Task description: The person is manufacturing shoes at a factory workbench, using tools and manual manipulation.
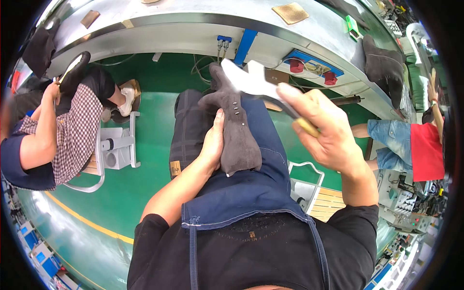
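Dk grey suede-look boot-shaped piece (pixel 241 140) w/ small metal bits down its front lies at frame ctr, on the lap over a navy denim apron (pixel 241 198). L hand (pixel 212 142) touches its left edge, thumb alongside; other fingers hidden, can't tell if closed. R hand (pixel 326 123), right of ctr, has fingers clamped on a blurred pale-headed hammer-like tool (pixel 256 86) w/ yellow on its handle; head by the piece's upper end, contact unclear. Top: long grey metal workbench (pixel 212 7) w/ tan square pad (pixel 290 13). Far left: seated co-worker (pixel 72 130), checked garment.
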Tool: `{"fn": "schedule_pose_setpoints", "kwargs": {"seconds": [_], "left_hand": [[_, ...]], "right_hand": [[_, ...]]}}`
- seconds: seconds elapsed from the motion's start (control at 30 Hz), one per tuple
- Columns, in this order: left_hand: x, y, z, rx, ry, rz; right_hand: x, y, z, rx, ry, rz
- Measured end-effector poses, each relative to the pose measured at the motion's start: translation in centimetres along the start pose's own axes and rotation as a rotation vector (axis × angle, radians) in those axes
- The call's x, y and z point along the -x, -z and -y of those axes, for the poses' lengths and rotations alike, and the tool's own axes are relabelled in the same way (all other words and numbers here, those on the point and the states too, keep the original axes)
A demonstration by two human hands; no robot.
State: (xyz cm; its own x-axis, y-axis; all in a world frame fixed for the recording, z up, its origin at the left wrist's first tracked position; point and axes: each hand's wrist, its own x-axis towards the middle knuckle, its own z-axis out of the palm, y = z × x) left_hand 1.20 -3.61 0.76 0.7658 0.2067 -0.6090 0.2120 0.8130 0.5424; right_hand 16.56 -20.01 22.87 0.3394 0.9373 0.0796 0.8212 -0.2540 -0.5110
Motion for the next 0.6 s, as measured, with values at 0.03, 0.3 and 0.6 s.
{"fn": "schedule_pose_setpoints", "kwargs": {"seconds": [0.03,0.3,0.6], "left_hand": [[0.1,0.2,0.1,-0.022,-0.008,-0.014],[1.0,0.5,-0.4,-0.032,0.045,0.032],[1.1,0.2,-0.3,-0.045,0.014,0.015]], "right_hand": [[-0.1,-0.3,0.4,-0.026,0.032,-0.064],[0.5,-2.5,1.3,0.033,0.044,0.027],[0.6,-6.0,-0.1,-0.186,0.038,-0.174]]}}
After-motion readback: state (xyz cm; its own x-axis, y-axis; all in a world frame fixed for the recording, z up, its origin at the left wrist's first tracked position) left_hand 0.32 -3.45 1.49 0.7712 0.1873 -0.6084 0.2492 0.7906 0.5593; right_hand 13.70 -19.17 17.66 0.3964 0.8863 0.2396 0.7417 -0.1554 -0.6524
